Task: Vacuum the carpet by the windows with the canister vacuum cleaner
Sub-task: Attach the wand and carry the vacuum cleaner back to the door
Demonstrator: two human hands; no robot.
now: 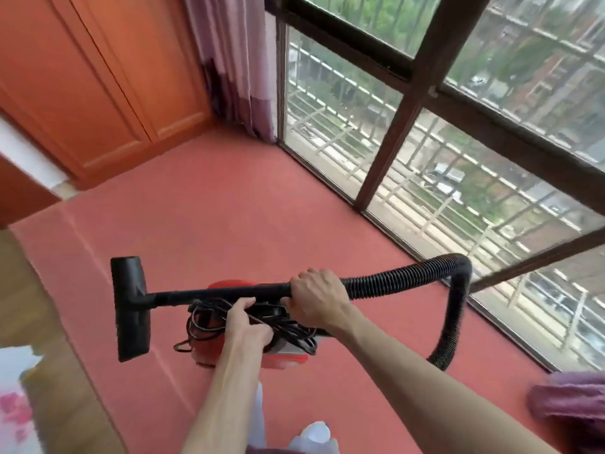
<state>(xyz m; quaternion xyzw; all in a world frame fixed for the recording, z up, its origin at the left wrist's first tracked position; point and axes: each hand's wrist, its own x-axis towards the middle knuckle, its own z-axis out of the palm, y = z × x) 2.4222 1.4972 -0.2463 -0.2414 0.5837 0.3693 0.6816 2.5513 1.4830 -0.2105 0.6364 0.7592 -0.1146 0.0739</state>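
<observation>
Canister vacuum cleaner [229, 285], red-bodied, sits low in the middle of the view over the red carpet [229, 198], nearer the carpet's near edge than the far corner. Whether it stands on the pile or is lifted clear cannot be told. Its shell is closed and nothing of what the canister holds inside can be seen. A black power cord [199, 326] lies bundled in loose loops across the top of the body, with one loop hanging off the left side. The left hand [248, 326] is closed into that bundle, fingers curled round the strands on top of the canister. The right hand [316, 298] is wrapped tightly round the black wand [212, 294] where it meets the ribbed hose [456, 309], knuckles up. The wand runs level to the left, crossing above the canister, and ends in the wide black floor head [131, 309], turned on end and clear of the carpet. The hose arches out to the right toward the windows [343, 132], then drops and curves back behind the right forearm. The windows line the carpet's right edge; a mauve curtain [229, 60] hangs in the far corner beside orange wooden panelling [98, 77] along the far edge. A purple cloth [569, 401] shows blurred at the near right.
</observation>
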